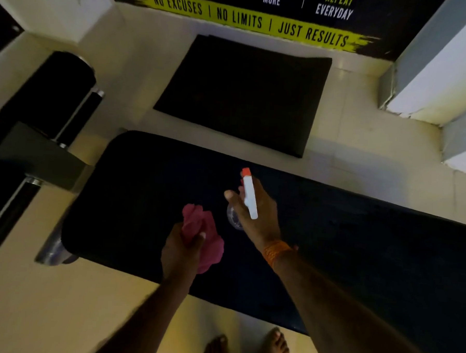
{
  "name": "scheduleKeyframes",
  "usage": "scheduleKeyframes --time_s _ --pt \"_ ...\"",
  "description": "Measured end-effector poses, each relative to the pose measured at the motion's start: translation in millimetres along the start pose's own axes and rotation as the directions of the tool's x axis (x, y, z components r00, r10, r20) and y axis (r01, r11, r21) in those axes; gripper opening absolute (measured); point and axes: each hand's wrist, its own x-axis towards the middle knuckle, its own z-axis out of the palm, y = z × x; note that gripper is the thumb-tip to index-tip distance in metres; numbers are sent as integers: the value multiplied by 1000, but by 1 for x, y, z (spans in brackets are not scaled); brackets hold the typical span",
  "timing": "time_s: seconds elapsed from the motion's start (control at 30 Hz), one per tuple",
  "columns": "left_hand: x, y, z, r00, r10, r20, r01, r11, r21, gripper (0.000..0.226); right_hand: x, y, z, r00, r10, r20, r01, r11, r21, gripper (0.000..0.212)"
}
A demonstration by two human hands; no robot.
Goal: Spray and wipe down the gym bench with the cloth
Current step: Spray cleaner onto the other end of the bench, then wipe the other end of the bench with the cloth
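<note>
Head view: left hand [180, 250] clamps crumpled pink cloth [203, 235] at 6 o'clock; right hand [254, 212] grips white orange-nozzled spray bottle [248, 194] over black padded gym bench [133, 198]. Judged: spraying stage, wiping pending

The bench pad [149, 199] was black, the cloth [203, 234] pink, the spray bottle [248, 196] white-headed with an orange-red nozzle, the wristband [276, 251] orange, the floor mat [244, 96] black, the wall banner [251, 18] yellow with black lettering
</note>
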Motion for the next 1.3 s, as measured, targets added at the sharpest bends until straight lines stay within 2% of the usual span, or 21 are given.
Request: scheduleKeyframes --time_s 0.1,0.23,0.33,0.37,0.43,0.5,0.57,0.6,0.63,0.7,0.77,0.83,0.87,0.93,1.0,1.07,1.1,1.2,1.3 --pt "-6 -1 -4 997 2 79 1 1000 -27 30 -1 4 -3 999 43 1 -43 997 -63 55" --pt "-17 6 -3 988 3 157 5 999 -54 29 -5 8 -17 993 92 74 -84 991 -107 79" --pt "-26 14 1 973 -6 230 18 999 -46 32 -22 14 -37 968 211 139 -190 970 -151 102" --pt "-31 18 2 965 -9 263 20 999 -42 34 -35 17 -44 959 257 119 -240 960 -142 103" --pt "-42 27 6 938 -3 347 30 997 -72 38 -65 27 -59 926 376 7 -375 925 -58 86" --pt "-56 37 13 895 19 445 48 989 -139 50 -93 38 -72 816 575 -65 -571 818 69 63" --pt "-72 45 28 841 30 540 86 978 -188 61 -114 45 -85 628 775 65 -772 611 174 65" --pt "-80 50 37 811 29 585 109 974 -200 63 -123 47 -92 559 813 164 -825 527 203 68" --pt "-87 55 48 782 23 623 132 971 -201 63 -130 50 -99 543 806 234 -835 489 254 67" --pt "-97 66 73 756 10 654 151 970 -191 64 -137 59 -115 625 752 210 -751 506 425 58" --pt "-105 76 100 771 15 637 100 984 -144 63 -140 69 -137 740 673 13 -573 621 535 41" --pt "-113 82 127 783 71 618 -54 998 -45 46 -143 78 -165 805 553 -214 -418 786 456 27" --pt "-117 84 141 784 105 612 -139 990 8 33 -144 83 -182 816 498 -293 -380 845 377 22" --pt "-126 91 173 788 177 590 -285 954 93 20 -147 91 -214 834 421 -356 -355 904 237 18" --pt "-139 106 207 796 241 555 -372 919 133 21 -150 102 -246 855 389 -343 -360 921 148 22" --pt "-154 120 243 794 265 547 -418 891 177 24 -153 114 -278 857 373 -355 -377 924 61 14" --pt "-160 127 262 781 260 567 -441 873 207 26 -154 121 -294 850 359 -385 -382 924 19 5" --pt "-178 142 318 710 171 683 -508 797 328 31 -154 141 -346 821 316 -476 -410 906 -106 13" --pt "-196 162 374 667 87 740 -522 763 380 30 -150 165 -400 805 310 -506 -457 868 -195 9"
